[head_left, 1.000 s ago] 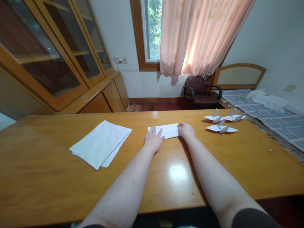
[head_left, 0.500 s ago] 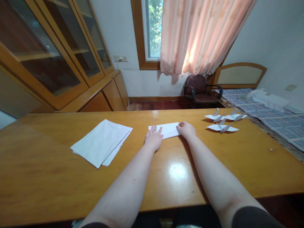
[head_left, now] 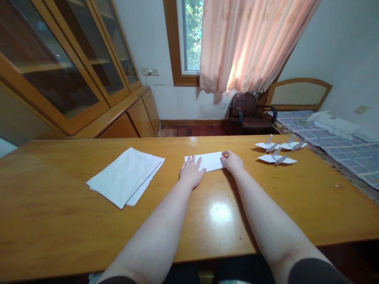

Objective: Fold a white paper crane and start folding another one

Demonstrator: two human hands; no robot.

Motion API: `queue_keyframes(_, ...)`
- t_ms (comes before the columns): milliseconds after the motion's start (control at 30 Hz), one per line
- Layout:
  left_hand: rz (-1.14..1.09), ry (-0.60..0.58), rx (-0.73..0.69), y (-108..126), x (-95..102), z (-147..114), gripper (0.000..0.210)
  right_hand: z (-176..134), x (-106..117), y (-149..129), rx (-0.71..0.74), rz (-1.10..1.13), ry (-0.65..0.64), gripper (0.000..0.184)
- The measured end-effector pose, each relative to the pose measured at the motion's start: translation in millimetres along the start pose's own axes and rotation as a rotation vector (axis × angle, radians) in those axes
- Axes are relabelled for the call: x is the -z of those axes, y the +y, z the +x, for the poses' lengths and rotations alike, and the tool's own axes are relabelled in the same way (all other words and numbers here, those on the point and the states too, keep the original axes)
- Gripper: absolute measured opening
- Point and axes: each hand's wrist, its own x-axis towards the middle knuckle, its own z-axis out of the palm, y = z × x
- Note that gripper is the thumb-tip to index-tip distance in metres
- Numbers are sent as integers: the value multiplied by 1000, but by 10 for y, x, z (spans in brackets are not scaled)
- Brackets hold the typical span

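A stack of white sheets point(head_left: 126, 176) lies left on the wooden table point(head_left: 59, 213). At centre, the left hand point(head_left: 192, 172) presses flat, fingers spread, on a folded paper point(head_left: 209, 161); the right hand point(head_left: 233, 161) pinches its right edge. Paper cranes point(head_left: 278, 152) sit right

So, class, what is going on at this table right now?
A person presses a folded sheet of white paper flat on a wooden table. The left hand lies open on its left end; the right hand pinches its right edge. A stack of plain paper lies to the left, and finished paper cranes sit to the right.
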Motion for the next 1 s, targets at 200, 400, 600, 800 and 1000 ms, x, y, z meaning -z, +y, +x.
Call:
queue_keyframes(200, -1, -3, 40, 15, 13, -12, 67, -10, 16, -14, -28, -6, 5, 31)
queue_keyframes(400, 16, 5, 12, 26, 47, -20, 63, -1, 4, -9, -29, -13, 7, 31)
queue_keyframes(600, 59, 11, -25, 74, 45, -28, 54, 0, -1, -12, -33, 5, 15, 31)
queue_keyframes(800, 48, -15, -171, 138, 29, -38, 50, -11, 13, -12, -47, 13, 21, 31)
queue_keyframes(1000, 39, -18, -183, 133, -3, -37, 56, 2, 5, -9, -57, 12, 18, 31)
